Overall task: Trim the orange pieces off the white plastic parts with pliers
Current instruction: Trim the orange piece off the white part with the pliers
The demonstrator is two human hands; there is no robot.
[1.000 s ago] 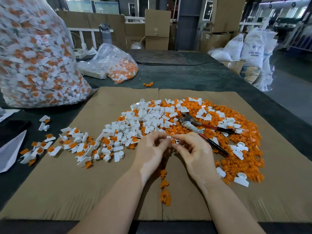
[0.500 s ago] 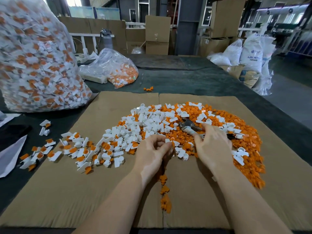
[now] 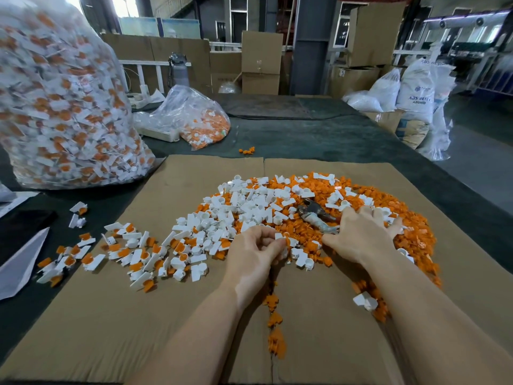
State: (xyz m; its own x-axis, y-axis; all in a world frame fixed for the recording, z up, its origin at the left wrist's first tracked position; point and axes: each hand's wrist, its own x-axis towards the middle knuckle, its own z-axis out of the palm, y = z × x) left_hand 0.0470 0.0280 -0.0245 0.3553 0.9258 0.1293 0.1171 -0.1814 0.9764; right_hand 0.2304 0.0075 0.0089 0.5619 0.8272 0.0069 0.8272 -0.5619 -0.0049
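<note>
A grey water bottle (image 3: 180,68) stands before stacked cardboard boxes (image 3: 261,62); white sacks (image 3: 416,90) sit right.

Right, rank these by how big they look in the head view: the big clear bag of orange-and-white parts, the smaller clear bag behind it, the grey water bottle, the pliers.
1. Big clear bag of orange-and-white parts
2. Smaller clear bag
3. Grey water bottle and metal pliers: alike; bottle farther, pliers partly hidden under the right hand, so unranked.

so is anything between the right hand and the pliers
Nothing visible. The right hand lies spread over the handles, and the pliers head pokes out just beyond its thumb on the orange scraps.
</note>
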